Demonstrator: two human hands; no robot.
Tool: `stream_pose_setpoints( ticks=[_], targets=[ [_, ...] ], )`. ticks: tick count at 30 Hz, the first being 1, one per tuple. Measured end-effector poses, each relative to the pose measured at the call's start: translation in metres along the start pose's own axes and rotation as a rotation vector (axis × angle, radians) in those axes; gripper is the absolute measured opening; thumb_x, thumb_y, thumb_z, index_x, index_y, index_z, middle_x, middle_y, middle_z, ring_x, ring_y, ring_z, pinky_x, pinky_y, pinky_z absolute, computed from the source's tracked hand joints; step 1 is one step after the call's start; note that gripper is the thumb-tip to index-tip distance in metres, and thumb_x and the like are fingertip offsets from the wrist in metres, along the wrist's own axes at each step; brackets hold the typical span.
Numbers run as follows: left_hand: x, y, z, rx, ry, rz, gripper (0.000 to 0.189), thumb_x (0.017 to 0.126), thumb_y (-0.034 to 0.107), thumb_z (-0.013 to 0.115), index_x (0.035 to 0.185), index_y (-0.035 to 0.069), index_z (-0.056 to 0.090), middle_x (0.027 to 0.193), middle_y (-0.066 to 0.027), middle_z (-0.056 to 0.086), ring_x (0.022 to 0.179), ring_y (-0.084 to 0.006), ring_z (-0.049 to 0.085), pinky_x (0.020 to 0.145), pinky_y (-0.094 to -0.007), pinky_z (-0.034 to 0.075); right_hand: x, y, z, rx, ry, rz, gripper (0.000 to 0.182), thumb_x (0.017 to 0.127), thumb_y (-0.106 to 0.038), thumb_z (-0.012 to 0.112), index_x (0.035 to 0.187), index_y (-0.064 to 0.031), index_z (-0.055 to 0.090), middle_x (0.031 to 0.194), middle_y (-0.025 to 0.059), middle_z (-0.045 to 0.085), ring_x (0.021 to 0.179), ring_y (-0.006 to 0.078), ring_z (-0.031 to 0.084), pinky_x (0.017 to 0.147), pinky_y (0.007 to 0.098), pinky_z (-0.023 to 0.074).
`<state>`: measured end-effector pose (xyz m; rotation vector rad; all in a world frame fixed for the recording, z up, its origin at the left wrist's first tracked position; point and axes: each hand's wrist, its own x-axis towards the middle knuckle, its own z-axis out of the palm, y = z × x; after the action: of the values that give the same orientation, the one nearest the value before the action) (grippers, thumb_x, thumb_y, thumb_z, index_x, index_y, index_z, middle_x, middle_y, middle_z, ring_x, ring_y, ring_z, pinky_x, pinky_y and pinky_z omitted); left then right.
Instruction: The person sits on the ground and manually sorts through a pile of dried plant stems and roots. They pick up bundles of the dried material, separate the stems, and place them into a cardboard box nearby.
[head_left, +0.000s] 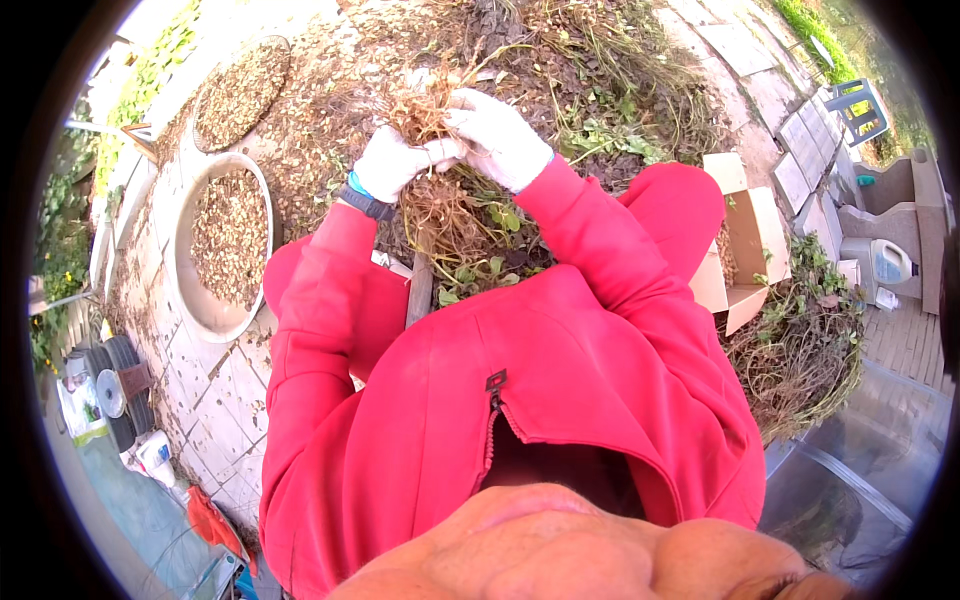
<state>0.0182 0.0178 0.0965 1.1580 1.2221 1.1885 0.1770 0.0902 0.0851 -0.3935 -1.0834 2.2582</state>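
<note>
Both hands wear white gloves and meet in front of me, above the lap. My left hand (401, 161) grips a tuft of dry brown plant roots (421, 112) from its lower left side. From the right, my right hand (499, 139) closes on the same tuft, its fingers close to those of my left hand. Just below the hands, between the knees, lies another bundle of pulled plants (450, 217) with tangled roots, stems and green leaves. What the fingertips pinch inside the roots is too small to tell.
A round basin (178, 255) of peanut pods stands at left, with a round sieve (281, 67) of pods beyond it. At right are an open cardboard box (761, 232) and a heap of dried plants (795, 360). Uprooted plants (660, 82) and scattered pods cover the ground ahead.
</note>
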Motion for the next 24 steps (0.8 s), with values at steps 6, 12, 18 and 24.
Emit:
stream_pose_setpoints(
  ticks=[6, 12, 18, 24],
  targets=[
    [-0.005, -0.007, 0.006, -0.017, 0.243, 0.025, 0.035, 0.086, 0.008, 0.074, 0.118, -0.002, 0.063, 0.109, -0.0082, 0.07, 0.1, -0.0157, 0.064, 0.093, -0.0308, 0.05, -0.001, -0.019, 0.018, -0.665, 0.456, -0.352, 0.025, 0.093, -0.016, 0.06, 0.113, -0.0008, 0.058, 0.086, 0.0063, 0.063, 0.061, 0.0091, 0.059, 0.054, 0.0259, 0.0507],
    [-0.003, -0.021, 0.005, 0.154, 0.117, 0.105, 0.037, 0.087, 0.005, 0.07, 0.122, -0.001, 0.059, 0.115, -0.0088, 0.067, 0.104, -0.0151, 0.063, 0.094, -0.0316, 0.05, -0.007, -0.039, 0.014, -1.311, 0.101, -0.734, 0.039, 0.09, -0.009, 0.065, 0.127, -0.0058, 0.058, 0.107, 0.0074, 0.067, 0.096, 0.0198, 0.066, 0.084, 0.03, 0.0519],
    [-0.006, -0.02, 0.013, 0.34, 0.002, 0.212, 0.034, 0.086, 0.009, 0.072, 0.118, 0.001, 0.062, 0.108, -0.0073, 0.069, 0.1, -0.0137, 0.063, 0.088, -0.0313, 0.052, -0.01, -0.062, 0.01, -1.545, 0.041, -0.591, 0.039, 0.087, -0.036, 0.063, 0.12, -0.0146, 0.063, 0.106, 0.0122, 0.069, 0.098, 0.0303, 0.066, 0.084, 0.0384, 0.0533],
    [-0.001, -0.016, 0.024, 0.258, 0.016, 0.101, 0.03, 0.085, 0.009, 0.071, 0.114, 0.001, 0.066, 0.104, -0.0069, 0.071, 0.096, -0.0141, 0.064, 0.086, -0.0315, 0.052, -0.014, -0.06, 0.006, -1.59, 0.081, -0.542, 0.031, 0.083, -0.032, 0.068, 0.108, -0.0124, 0.064, 0.092, 0.0106, 0.067, 0.089, 0.0308, 0.066, 0.077, 0.0379, 0.0531]
  ],
)
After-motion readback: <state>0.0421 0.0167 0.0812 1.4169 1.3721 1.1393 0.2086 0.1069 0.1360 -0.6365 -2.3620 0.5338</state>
